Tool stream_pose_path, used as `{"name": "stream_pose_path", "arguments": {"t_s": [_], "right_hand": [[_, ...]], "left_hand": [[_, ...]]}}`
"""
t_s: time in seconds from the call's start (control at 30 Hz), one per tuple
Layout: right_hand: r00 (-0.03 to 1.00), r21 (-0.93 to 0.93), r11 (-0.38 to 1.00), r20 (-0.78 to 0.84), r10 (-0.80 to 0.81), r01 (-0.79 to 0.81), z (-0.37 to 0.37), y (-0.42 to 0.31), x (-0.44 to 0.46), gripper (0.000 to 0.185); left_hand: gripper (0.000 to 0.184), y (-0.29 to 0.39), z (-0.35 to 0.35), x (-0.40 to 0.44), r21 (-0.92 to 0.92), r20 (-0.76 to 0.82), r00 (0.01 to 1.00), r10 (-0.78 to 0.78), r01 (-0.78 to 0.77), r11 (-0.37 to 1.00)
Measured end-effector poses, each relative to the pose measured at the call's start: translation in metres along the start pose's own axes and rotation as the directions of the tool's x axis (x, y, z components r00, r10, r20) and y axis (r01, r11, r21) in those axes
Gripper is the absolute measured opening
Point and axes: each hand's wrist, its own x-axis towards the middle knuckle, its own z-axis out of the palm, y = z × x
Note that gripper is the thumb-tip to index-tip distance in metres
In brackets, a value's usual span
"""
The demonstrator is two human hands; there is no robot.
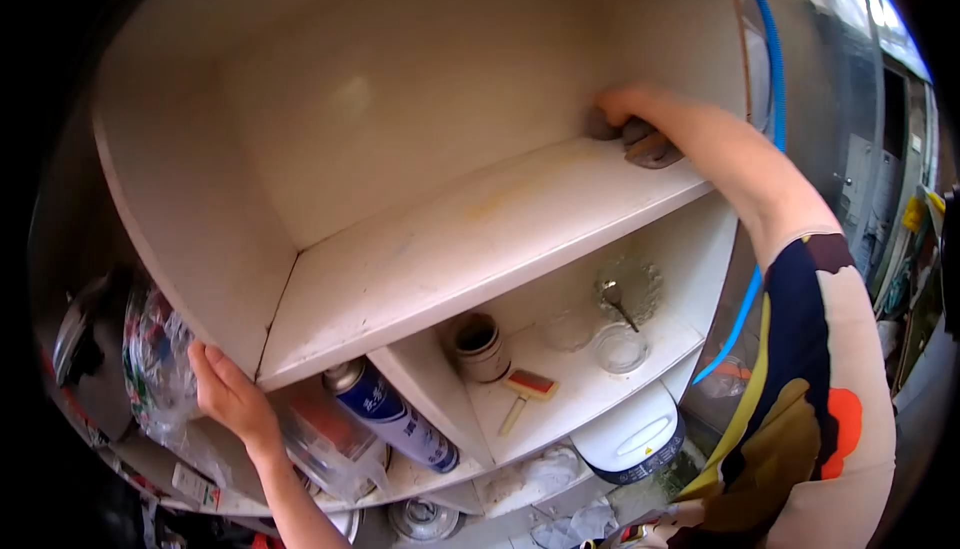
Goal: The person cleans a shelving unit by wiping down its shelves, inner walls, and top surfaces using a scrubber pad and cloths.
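My right hand (622,109) reaches to the back right corner of the upper shelf (480,219). It is closed on a bunched brown-grey cloth (652,147), pressed near the corner where shelf and side wall meet. Slight blur softens the fingers. At the lower left, my left hand (232,401) grips the front edge of the cabinet's left side panel (170,219); some of its fingers are hidden behind the panel. A faint yellowish stain (505,197) marks the white shelf board.
Below are a blue spray can (400,419), a dark-mouthed jar (482,347), a small brush (528,389), a glass ashtray (621,347) and a spoon (620,304). Plastic bags (155,369) hang at left. A blue hose (778,59) runs along the right side.
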Motion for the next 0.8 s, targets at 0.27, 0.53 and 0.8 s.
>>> {"name": "stream_pose_path", "arguments": {"t_s": [0.27, 0.53, 0.8], "right_hand": [[0.984, 0.077, 0.984, -0.096, -0.152, 0.16, -0.016, -0.035, -0.014, 0.037], [0.818, 0.185, 0.804, -0.252, -0.516, 0.565, -0.078, -0.215, -0.007, 0.038], [0.625, 0.236, 0.586, -0.416, -0.661, 0.776, -0.128, -0.383, -0.02, 0.054]], "left_hand": [[0.021, 0.008, 0.005, 0.002, 0.023, -0.101, 0.995, 0.022, -0.019, 1.0], [0.018, 0.001, 0.004, 0.002, 0.015, -0.096, 0.994, 0.045, -0.043, 0.999], [0.017, -0.003, 0.0, 0.004, -0.014, -0.056, 0.992, 0.115, -0.116, 0.993]]}}
